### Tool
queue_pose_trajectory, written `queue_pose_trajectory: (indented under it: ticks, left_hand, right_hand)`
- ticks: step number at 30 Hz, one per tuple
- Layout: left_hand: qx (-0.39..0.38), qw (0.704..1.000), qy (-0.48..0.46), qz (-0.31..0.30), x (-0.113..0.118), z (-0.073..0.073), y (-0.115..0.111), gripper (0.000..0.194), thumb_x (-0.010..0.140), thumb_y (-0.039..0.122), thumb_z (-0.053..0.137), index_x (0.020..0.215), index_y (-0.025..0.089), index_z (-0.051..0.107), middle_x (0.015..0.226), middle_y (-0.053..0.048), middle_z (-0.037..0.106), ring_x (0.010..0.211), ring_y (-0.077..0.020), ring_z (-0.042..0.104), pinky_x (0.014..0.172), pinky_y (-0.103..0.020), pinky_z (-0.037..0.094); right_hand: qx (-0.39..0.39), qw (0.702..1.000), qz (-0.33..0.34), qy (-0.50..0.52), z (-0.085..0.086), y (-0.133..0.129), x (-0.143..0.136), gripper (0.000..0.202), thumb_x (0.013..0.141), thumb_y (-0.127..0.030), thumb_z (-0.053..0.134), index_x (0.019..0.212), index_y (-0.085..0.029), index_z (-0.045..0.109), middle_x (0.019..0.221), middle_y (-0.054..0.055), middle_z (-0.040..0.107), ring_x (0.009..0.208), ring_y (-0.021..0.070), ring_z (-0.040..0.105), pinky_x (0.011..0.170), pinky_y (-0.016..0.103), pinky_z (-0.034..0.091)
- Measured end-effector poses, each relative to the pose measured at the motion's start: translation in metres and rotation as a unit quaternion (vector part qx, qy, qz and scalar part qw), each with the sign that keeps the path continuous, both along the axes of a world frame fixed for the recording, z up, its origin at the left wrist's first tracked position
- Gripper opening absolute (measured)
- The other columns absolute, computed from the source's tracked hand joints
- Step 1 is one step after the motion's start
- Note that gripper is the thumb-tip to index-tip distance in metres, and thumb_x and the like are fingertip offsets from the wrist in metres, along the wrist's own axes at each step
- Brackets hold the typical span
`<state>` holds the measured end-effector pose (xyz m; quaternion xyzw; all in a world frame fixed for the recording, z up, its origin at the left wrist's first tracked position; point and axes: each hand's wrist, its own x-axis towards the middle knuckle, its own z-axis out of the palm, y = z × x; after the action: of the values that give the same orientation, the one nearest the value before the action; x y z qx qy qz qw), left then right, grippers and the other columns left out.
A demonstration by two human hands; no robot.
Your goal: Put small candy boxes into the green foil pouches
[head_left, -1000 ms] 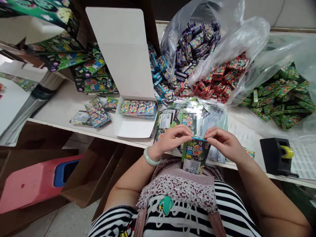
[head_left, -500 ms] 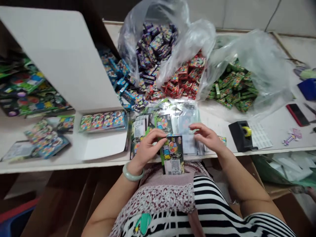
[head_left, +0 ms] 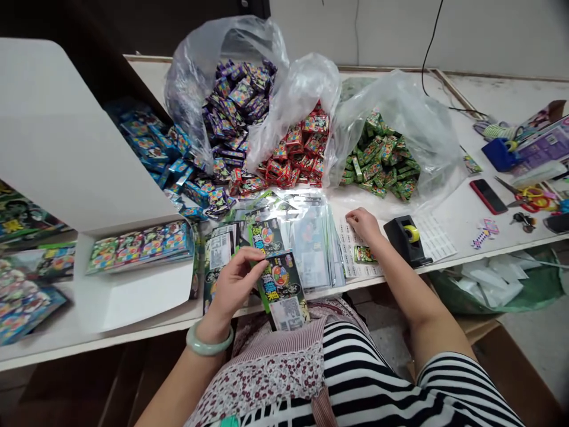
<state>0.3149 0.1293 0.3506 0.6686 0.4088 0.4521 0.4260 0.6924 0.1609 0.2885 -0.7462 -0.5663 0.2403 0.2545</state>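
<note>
My left hand pinches the upper left edge of a black printed packet with a round colourful picture and a pale label. The packet hangs over the table's front edge. Under and behind it lie more black packets. My right hand is at the top of a white sheet of small stickers, fingertips drawn together on it; whatever they grip is too small to make out. A small green candy packet lies on that sheet, just below the hand. Clear flat bags are stacked between my hands.
An open white box holding rows of small packets stands left. Plastic bags of purple, red and green packets line the back. Right are a tape dispenser, phone and scissors.
My right hand has moved from over the clear bags rightward onto the sticker sheet, its fingers drawing together. My left hand keeps the black packet. The view has turned right.
</note>
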Motion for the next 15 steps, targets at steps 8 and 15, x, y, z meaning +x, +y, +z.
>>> queue_pose_trajectory:
  ticks: [8,15]
  left_hand:
    - [0.009,1.0,0.009,-0.015,0.01,0.001,0.002,0.018,0.089,0.038,0.069,0.087,0.021,0.064,0.089,-0.003,0.064,0.087,-0.0156,0.063,0.078,-0.029,0.05]
    - [0.041,0.998,0.004,-0.044,0.018,0.01,-0.003,0.008,0.092,0.028,0.063,0.087,0.023,0.06,0.086,-0.002,0.061,0.084,-0.0144,0.06,0.082,-0.033,0.051]
  right_hand:
    - [0.062,0.985,-0.035,0.156,0.034,-0.035,0.008,0.033,0.083,-0.052,0.06,0.082,-0.019,0.062,0.079,0.002,0.062,0.07,0.0147,0.056,0.07,0.031,0.05]
    - [0.028,0.911,0.283,0.299,0.137,-0.035,-0.106,0.017,0.084,-0.037,0.071,0.08,-0.022,0.066,0.078,0.0,0.065,0.074,0.0135,0.058,0.072,0.028,0.047]
